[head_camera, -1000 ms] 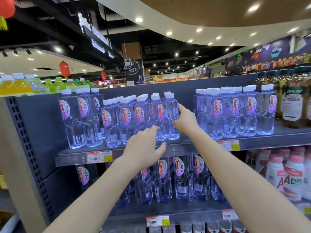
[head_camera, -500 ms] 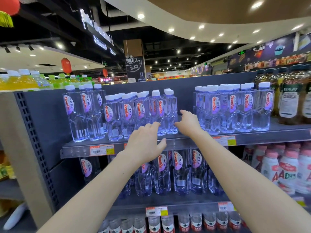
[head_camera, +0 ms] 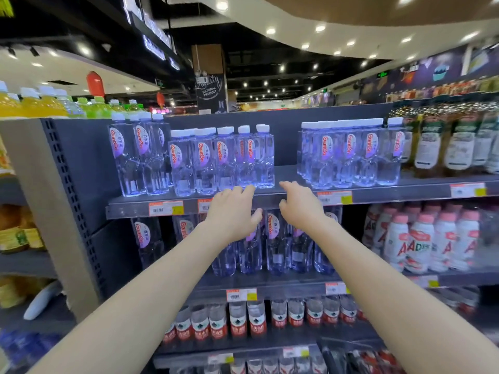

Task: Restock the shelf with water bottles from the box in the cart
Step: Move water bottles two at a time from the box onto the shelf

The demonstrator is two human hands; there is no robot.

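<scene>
Your left hand (head_camera: 232, 211) and right hand (head_camera: 301, 209) hover empty, fingers loosely spread, just before the top shelf (head_camera: 391, 191) edge, below the bare gap between the two groups of water bottles (head_camera: 221, 160). That gap is likely where fresh stock belongs; the standing rows face labels outward so shoppers can read them. Neither cart nor box is in view.

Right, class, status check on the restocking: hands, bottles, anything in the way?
Left hand and right hand open, empty, at top shelf edge. Water bottles upright, with a gap mid-shelf. Nothing blocking the gap.
</scene>
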